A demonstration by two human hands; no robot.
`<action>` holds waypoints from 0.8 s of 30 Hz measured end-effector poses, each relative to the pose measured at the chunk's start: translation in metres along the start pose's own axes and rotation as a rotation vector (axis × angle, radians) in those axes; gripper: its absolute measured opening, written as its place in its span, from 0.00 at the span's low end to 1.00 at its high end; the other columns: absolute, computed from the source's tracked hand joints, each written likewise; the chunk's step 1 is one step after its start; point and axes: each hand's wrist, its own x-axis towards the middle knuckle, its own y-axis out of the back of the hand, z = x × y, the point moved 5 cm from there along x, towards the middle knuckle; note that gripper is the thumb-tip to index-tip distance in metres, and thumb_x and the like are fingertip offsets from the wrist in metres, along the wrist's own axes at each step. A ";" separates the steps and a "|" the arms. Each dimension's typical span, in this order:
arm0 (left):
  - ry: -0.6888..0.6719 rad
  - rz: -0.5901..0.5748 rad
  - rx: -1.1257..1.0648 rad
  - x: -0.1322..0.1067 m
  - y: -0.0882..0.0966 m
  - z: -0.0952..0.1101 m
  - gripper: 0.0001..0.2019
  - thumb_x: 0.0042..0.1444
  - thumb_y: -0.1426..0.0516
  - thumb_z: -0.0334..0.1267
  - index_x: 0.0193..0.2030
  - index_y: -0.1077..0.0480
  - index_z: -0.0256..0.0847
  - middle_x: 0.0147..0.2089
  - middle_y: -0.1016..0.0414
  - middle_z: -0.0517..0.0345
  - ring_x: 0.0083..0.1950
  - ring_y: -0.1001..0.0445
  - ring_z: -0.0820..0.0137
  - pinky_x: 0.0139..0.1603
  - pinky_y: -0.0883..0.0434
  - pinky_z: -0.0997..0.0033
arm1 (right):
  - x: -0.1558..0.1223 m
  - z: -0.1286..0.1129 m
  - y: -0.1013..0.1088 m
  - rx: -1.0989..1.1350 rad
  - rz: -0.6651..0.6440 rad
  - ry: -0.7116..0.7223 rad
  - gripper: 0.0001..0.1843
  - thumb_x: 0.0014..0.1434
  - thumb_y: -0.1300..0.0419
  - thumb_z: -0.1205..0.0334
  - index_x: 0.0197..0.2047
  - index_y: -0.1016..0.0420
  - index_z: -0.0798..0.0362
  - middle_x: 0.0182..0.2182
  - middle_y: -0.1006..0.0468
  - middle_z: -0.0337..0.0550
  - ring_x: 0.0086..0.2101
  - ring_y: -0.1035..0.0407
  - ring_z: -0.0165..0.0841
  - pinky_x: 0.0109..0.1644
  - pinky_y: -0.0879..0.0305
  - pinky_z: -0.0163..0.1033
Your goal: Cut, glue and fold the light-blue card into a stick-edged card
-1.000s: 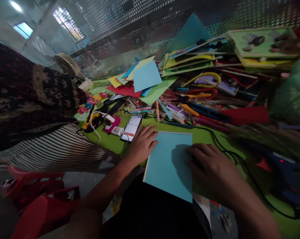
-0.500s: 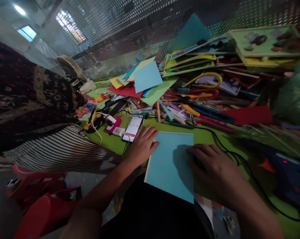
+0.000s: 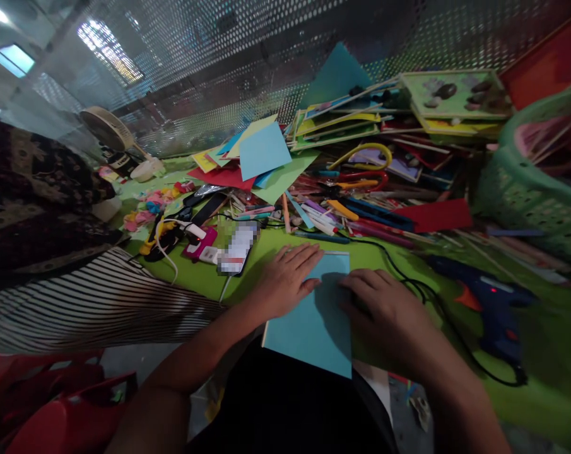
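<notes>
A light blue sheet (image 3: 313,340) lies in front of me at the table's near edge, with thin pale strips along its top and left edges. My left hand (image 3: 289,280) rests flat on its upper left part, fingers stretched out and close together. At the sheet's right edge is my right hand (image 3: 389,312), its fingers bent inward and their tips in shadow. What the right fingers pinch, if anything, is hidden. A dark blue glue gun (image 3: 496,302) with an orange trigger and a lit red light lies to the right of that hand.
A phone (image 3: 240,249) and a pink-and-white power strip (image 3: 202,246) lie left. Behind are pens, scissors, coloured paper (image 3: 265,151) and stacked frames (image 3: 450,94). A green basket (image 3: 526,170) stands right. The glue gun's black cable (image 3: 399,271) crosses the table. Someone in striped cloth (image 3: 100,302) sits left.
The view has turned right, bringing more of the basket and glue gun into sight. My left hand has slid further onto the blue sheet. The right hand stays at its right edge.
</notes>
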 end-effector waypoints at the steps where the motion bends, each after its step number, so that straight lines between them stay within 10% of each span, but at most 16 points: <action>1: -0.020 -0.017 -0.008 0.004 0.000 0.004 0.28 0.78 0.59 0.52 0.77 0.43 0.42 0.79 0.41 0.54 0.79 0.43 0.63 0.80 0.47 0.54 | 0.000 0.000 0.000 -0.001 -0.009 -0.005 0.11 0.69 0.40 0.63 0.52 0.22 0.55 0.47 0.18 0.54 0.45 0.25 0.47 0.47 0.26 0.52; 16: -0.038 -0.112 -0.078 0.014 -0.001 0.010 0.28 0.78 0.60 0.51 0.77 0.44 0.44 0.79 0.41 0.57 0.78 0.40 0.65 0.80 0.47 0.51 | -0.002 0.001 -0.005 -0.015 0.013 -0.002 0.11 0.68 0.39 0.61 0.52 0.23 0.53 0.47 0.18 0.53 0.44 0.25 0.47 0.46 0.26 0.53; 24: 0.131 -0.018 -0.071 -0.016 0.017 -0.032 0.24 0.78 0.57 0.47 0.75 0.39 0.47 0.76 0.35 0.55 0.77 0.37 0.65 0.81 0.53 0.47 | -0.008 0.005 -0.007 0.019 0.024 -0.013 0.14 0.71 0.41 0.57 0.55 0.23 0.54 0.50 0.19 0.54 0.47 0.25 0.49 0.48 0.27 0.54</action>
